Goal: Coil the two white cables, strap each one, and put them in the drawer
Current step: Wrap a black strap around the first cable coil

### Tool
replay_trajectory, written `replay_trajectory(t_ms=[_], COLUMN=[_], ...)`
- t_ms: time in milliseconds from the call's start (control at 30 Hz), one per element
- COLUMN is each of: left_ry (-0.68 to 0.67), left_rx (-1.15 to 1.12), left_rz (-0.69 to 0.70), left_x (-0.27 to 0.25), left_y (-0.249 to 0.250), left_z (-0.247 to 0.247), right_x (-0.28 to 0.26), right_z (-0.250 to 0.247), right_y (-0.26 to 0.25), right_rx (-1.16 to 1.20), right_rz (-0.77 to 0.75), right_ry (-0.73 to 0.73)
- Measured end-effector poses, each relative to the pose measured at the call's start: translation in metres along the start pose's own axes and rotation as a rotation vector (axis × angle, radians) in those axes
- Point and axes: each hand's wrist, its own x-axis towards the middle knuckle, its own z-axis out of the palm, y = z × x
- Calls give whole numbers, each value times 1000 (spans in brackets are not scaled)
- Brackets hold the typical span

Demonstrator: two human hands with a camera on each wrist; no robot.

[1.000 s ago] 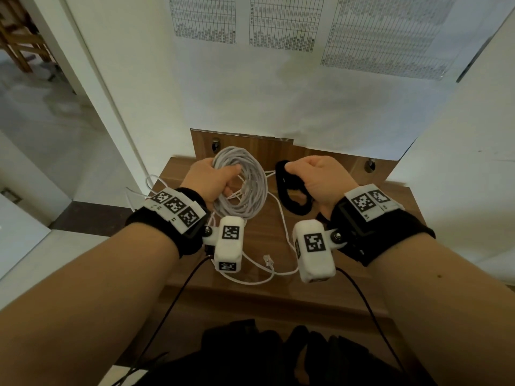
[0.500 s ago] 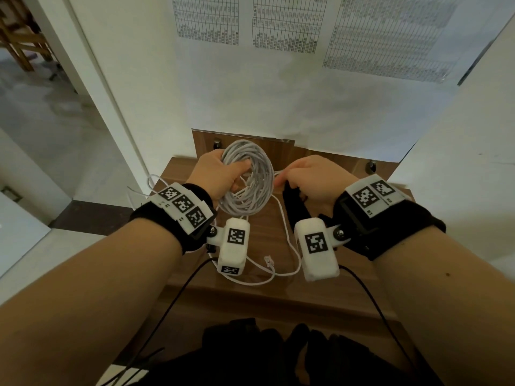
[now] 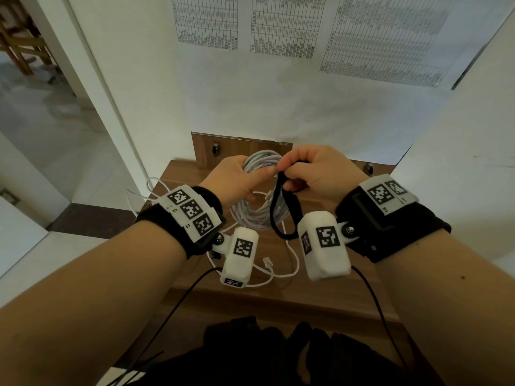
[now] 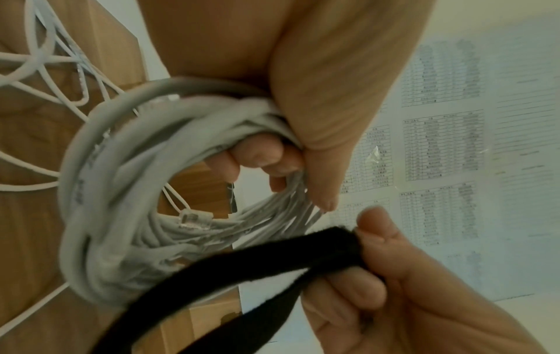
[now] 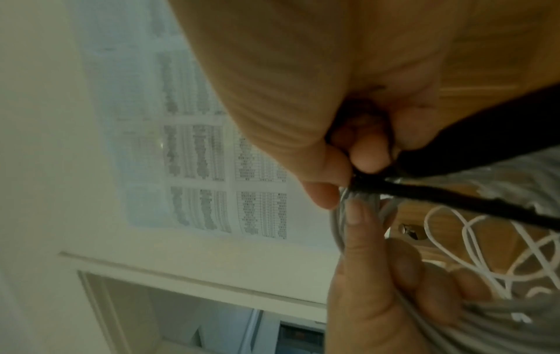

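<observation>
Right hand: thumb and forefinger pinch the top of a black strap, the other fingers curled under; the strap hangs from the pinch as a long loop in front of the coil. Left hand: fingers curled through the middle of the coiled white cable, thumb laid flat across the top of the bundle, its tip almost meeting the right fingertips. The head view gives only knuckles and backs of hands here; the left wrist view shows what it hides, namely the left fingertips wrapped inside the ring of the coil, a clear plug lying among the turns, and the strap crossing under the coil's lower edge, touching it, up to the right hand. The right wrist view adds the pinch itself close up: strap squeezed between thumb and fingertip, with the left thumb just below on the grey-white strands. Coil is held up off the wooden top, upright, between the two hands. Below it the second white cable lies loose and uncoiled on the wood, one end plug showing, more loops spilling off the far left edge. Wrist cameras hang in front of the table's near part and cover some of that loose cable. Behind: wall with printed tables taped up, a wooden back panel with two metal knobs. Drawer cannot be made out.
</observation>
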Motion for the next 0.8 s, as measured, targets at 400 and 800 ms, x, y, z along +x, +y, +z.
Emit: replay_trajectory(t_ms=[400, 800], left_ry=[-98, -259], left_rx=[-64, 53], left_rz=[-11, -33], left_x=[-3, -15], left_y=[-6, 4], left_z=[0, 0], right_x=[-5, -3], right_z=[1, 11], right_y=[7, 11], right_rx=[-201, -231], right_rz=[-104, -266], right_ry=[1, 186])
